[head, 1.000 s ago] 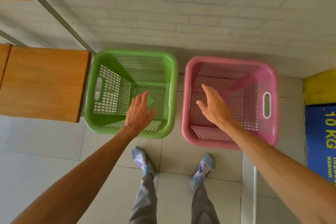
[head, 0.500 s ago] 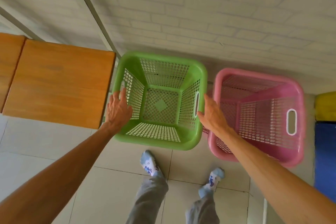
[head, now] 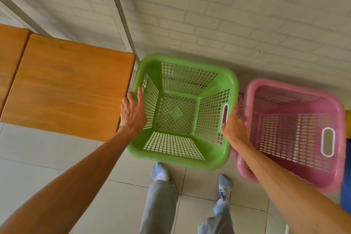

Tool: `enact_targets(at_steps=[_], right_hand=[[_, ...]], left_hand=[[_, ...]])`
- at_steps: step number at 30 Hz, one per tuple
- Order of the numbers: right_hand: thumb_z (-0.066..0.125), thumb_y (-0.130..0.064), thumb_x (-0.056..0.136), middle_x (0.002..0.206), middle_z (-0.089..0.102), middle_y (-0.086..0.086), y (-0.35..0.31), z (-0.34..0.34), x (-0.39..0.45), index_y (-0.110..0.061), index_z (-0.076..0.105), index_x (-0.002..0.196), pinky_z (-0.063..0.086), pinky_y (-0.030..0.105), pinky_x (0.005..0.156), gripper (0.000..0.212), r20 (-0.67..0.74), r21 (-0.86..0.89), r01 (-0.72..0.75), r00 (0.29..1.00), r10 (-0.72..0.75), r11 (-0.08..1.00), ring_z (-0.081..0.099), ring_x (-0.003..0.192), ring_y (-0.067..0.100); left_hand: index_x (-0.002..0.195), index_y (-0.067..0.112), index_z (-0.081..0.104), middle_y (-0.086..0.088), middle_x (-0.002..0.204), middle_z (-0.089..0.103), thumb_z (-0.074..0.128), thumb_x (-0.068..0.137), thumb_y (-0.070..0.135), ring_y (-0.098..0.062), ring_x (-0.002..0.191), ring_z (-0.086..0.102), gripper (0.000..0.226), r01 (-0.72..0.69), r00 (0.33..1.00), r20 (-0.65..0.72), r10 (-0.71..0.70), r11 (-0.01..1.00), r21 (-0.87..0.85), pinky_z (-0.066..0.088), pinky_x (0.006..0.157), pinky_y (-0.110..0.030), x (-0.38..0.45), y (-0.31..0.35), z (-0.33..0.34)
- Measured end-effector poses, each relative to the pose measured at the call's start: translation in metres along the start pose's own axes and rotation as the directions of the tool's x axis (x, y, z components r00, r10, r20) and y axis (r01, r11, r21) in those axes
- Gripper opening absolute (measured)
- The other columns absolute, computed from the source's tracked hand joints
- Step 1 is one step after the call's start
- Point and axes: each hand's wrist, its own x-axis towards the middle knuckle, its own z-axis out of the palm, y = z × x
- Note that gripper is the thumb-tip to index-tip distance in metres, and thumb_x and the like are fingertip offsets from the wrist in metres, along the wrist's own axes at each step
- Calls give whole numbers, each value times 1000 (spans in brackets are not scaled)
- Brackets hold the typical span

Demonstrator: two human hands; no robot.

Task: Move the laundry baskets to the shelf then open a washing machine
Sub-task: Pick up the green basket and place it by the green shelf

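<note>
Below, both hands clasping green basket (head: 214, 159) sides, pink basket (head: 334, 173) just right, wooden shelf (head: 66, 89) left

Both arms are bare all the way up to where the picture ends. No sleeves show, and there are no rings, bands or watches on them. The left hand (head: 133, 112) and the right hand (head: 234, 129) wear no gloves.

The legs are in loose grey trousers (head: 161, 207). The cloth is soft and has long folds running down it.

The feet wear socks and no shoes. The left sock (head: 160, 172) is light blue on top and white near the toes, with a small round mark. The right sock (head: 224, 188) is light blue and white too, with a dark blue pattern on it.
</note>
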Motion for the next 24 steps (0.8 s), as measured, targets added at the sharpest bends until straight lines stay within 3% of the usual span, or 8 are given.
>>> enact_targets(at_steps=[2, 6, 9, 11, 13, 16, 20, 24], right_hand=[[63, 4, 92, 74, 50, -3, 2, 1, 0, -15, -1, 162, 58, 35, 46, 96, 25, -2, -8, 1000, 8, 1000, 61, 53, 16], [61, 9, 90, 78, 56, 2, 7, -1, 3, -25, -9, 161, 47, 25, 36, 105, 55, 74, -67, 996, 63, 995, 51, 42, 14], [61, 12, 87, 64, 59, 2, 5, -11, 2, -23, -3, 162, 49, 26, 35, 104, 46, 92, -42, 998, 37, 995, 52, 38, 14], [60, 14, 85, 79, 64, 7, 1, -26, -8, -25, 1, 161, 39, 17, 28, 104, 28, 122, -34, 999, 31, 992, 52, 37, 13], [59, 14, 85, 93, 67, 14, -1, -49, -24, -29, 4, 160, 35, 18, 25, 102, 12, 165, -78, 997, 77, 983, 52, 38, 13], [53, -3, 96, 74, 68, 11, -8, -97, -63, -29, 5, 160, 42, 27, 31, 85, 10, 149, -144, 989, 144, 978, 57, 43, 21], [32, -52, 106, 66, 67, 12, -19, -175, -121, -32, 12, 159, 44, 27, 34, 60, -97, 181, -112, 987, 131, 977, 62, 45, 25], [44, -41, 104, 71, 70, 11, -21, -246, -174, -29, 23, 156, 54, 35, 37, 58, -180, 263, -7, 982, 56, 965, 60, 43, 21]], left_hand=[[160, 12, 8, -34, 149, 30, 59, 79, -6, -43, 111, 50, 97, 17, 1000, 11, -17, 999, -31, 52, 84, -46, 0, 4, 2], [162, 19, -5, -32, 138, 38, 56, 88, -10, -27, 83, 52, 100, 49, 999, 28, -45, 986, -159, 45, 63, -32, -2, 6, 2], [161, 24, -5, -31, 131, 43, 51, 88, -10, -32, 84, 58, 98, 66, 998, 31, -62, 981, -180, 54, 63, -42, -4, 3, -9], [161, 25, -2, -28, 127, 45, 52, 87, -9, -33, 81, 61, 98, 59, 998, 20, -56, 977, -204, 55, 57, -43, -12, 2, -26], [162, 23, 2, -24, 119, 49, 56, 85, -8, -27, 73, 57, 99, 25, 1000, -4, -26, 974, -224, 43, 48, -32, -27, 2, -51], [161, 22, 9, -19, 112, 52, 58, 84, -7, -23, 70, 54, 96, 11, 999, -36, -22, 964, -267, 37, 45, -29, -62, 8, -108], [160, 24, 11, -14, 109, 51, 62, 80, -6, -26, 73, 57, 99, 58, 996, -42, -75, 949, -311, 48, 50, -37, -122, 20, -202], [155, 28, 18, -10, 104, 51, 58, 80, -4, -24, 74, 56, 91, 60, 992, -83, -94, 937, -345, 49, 52, -37, -194, 27, -287]])
